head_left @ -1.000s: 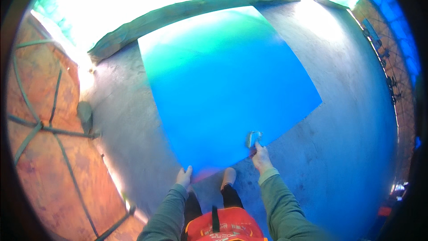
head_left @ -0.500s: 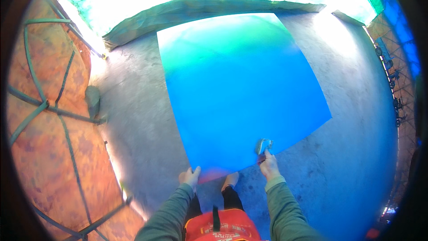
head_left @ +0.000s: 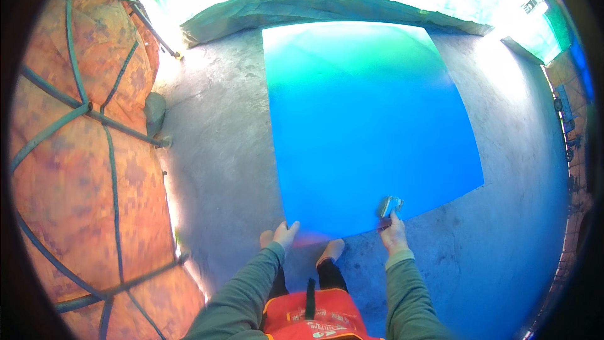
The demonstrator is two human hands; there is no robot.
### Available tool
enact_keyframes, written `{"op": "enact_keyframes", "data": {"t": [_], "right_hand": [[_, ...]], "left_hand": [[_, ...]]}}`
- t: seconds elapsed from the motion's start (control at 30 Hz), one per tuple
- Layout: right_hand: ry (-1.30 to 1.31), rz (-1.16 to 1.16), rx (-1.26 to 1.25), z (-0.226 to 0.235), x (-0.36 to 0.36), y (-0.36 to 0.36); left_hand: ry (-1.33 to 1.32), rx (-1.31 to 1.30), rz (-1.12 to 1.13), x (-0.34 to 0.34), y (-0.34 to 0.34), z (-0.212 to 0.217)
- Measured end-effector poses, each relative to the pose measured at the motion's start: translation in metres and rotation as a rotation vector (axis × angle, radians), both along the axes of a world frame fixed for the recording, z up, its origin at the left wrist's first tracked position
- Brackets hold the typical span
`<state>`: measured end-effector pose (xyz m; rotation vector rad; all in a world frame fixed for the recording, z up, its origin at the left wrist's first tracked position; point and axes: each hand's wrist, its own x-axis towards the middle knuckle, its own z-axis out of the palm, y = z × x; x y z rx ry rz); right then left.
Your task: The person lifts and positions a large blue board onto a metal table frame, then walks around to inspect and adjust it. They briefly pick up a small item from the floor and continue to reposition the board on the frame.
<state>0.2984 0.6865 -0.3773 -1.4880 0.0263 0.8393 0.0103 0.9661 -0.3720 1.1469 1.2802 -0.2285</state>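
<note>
My left hand (head_left: 287,235) and right hand (head_left: 394,236) at the near edge of a large blue sheet (head_left: 371,138).
I see the left hand closed on the near left corner, thumb on top; the right hand is closed on a small pale object (head_left: 391,206), over the sheet close to its near edge, but I cannot tell if it also grips the sheet. The sheet spreads in front, smooth and blue, turning green and then white at the far end. I cannot tell how fully it rests on the grey floor (head_left: 214,126), which is stained and bluish toward the right. At left is an orange covering (head_left: 56,195) with green poles (head_left: 126,126); beyond the sheet, a dark fold (head_left: 333,6) lies before very bright light.
</note>
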Motion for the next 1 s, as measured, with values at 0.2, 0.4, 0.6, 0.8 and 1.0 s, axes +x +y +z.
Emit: {"op": "enact_keyframes", "data": {"t": [0.2, 0.4, 0.6, 0.8, 1.0], "right_hand": [[-0.044, -0.052, -0.028, -0.017, -0.003, -0.009], [0.236, -0.306, 0.105, -0.002, -0.002, 0.002], [0.272, -0.410, 0.311, 0.016, -0.001, 0.011], [0.282, -0.417, 0.112, 0.008, 0.012, 0.016], [0.267, -0.393, -0.046, 0.013, 0.007, 0.021]], "left_hand": [[-0.039, 0.038, -0.054, -0.007, -0.002, -0.019], [-0.051, 0.044, -0.009, -0.011, -0.002, -0.052], [-0.236, -0.092, 0.194, -0.002, -0.013, -0.019], [-0.290, -0.188, 0.221, 0.006, -0.011, -0.025], [-0.307, -0.237, 0.238, -0.008, -0.004, -0.029]]}}
